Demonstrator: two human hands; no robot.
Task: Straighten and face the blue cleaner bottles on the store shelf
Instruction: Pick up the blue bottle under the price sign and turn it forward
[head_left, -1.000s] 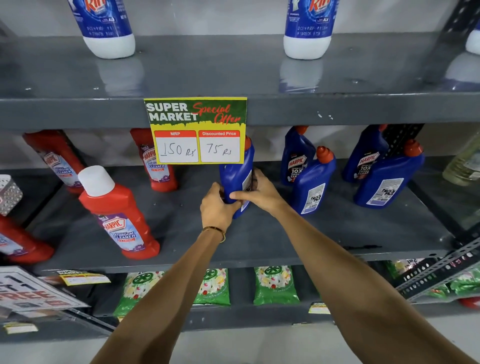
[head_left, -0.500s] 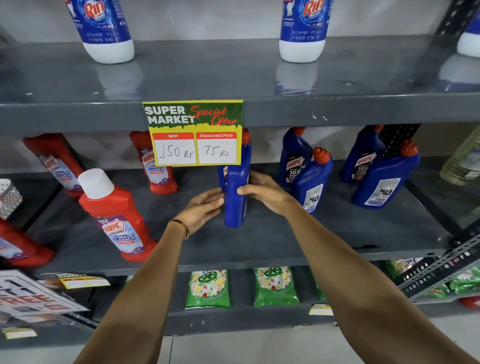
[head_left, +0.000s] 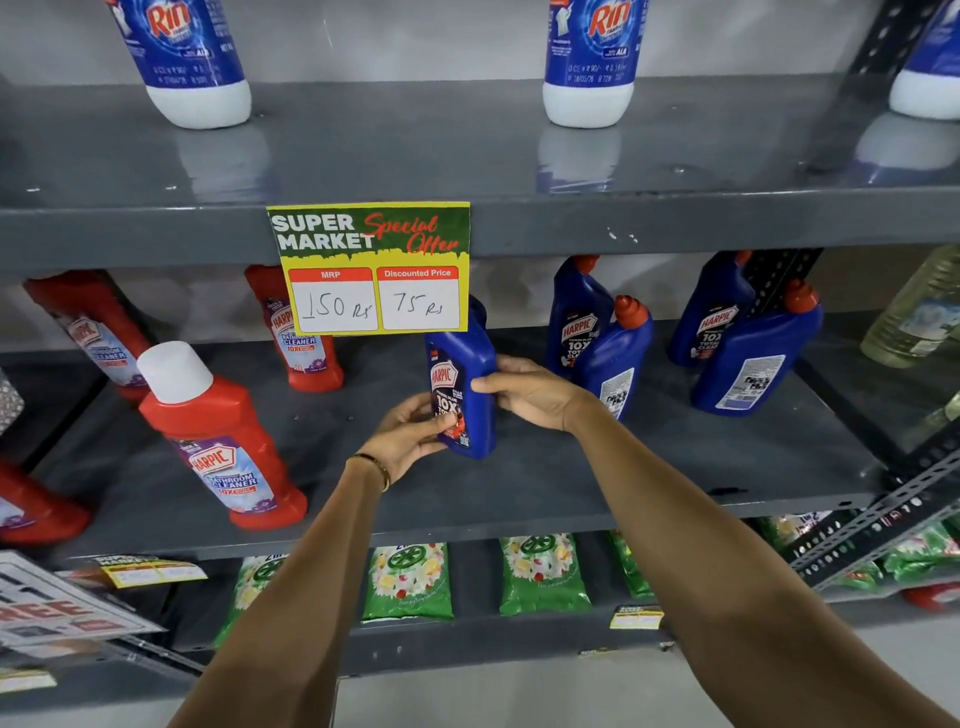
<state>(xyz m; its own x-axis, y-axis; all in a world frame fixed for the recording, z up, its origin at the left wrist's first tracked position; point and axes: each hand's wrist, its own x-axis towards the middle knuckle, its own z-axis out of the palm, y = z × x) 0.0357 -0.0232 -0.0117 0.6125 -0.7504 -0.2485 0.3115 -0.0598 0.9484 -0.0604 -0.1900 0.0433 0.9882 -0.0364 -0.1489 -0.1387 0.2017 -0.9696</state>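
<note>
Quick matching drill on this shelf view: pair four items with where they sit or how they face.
Items:
1. held blue bottle
2. white-capped red bottle
3. price sign
4. green pouches

States:
A. shelf below
B. hangs from upper shelf edge
C. between both hands, front label showing
D. left front of middle shelf

Pairs: 1-C, 2-D, 3-B, 4-A

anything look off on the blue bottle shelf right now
Yes. Two front blue bottles show their back labels, not the brand side. The bottle in both hands, left and right, now faces front.
</note>
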